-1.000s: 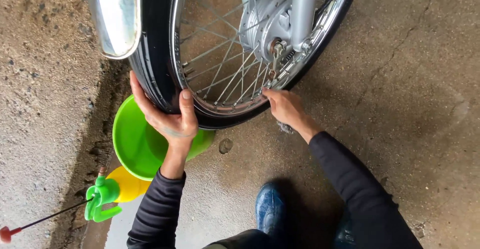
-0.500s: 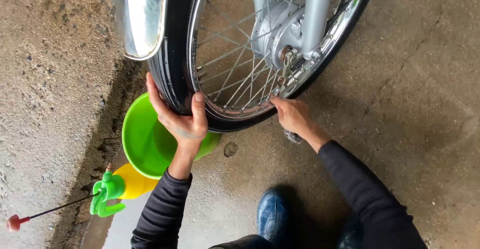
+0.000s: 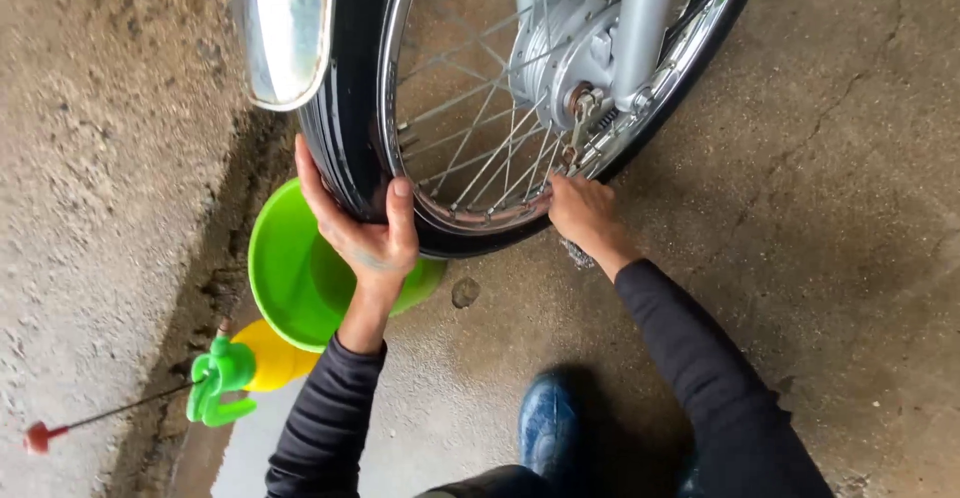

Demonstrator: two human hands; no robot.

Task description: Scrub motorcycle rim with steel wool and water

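You are on a rough grey concrete floor (image 3: 820, 158). The wheel (image 3: 470, 108) stands up in front of you. Your left hand (image 3: 365, 233) wraps its fingers around the black tire at the bottom of the wheel; hold it firm so it stays put. Your right hand (image 3: 585, 213) touches the rim low on the wheel, fingers curled; I cannot tell what they pinch. A green bowl (image 3: 295, 283) sits under the wheel, with a yellow spray bottle (image 3: 250, 363) just beside it.

Soft even daylight; glare on chrome mudguard (image 3: 285, 28); sharp focus throughout.
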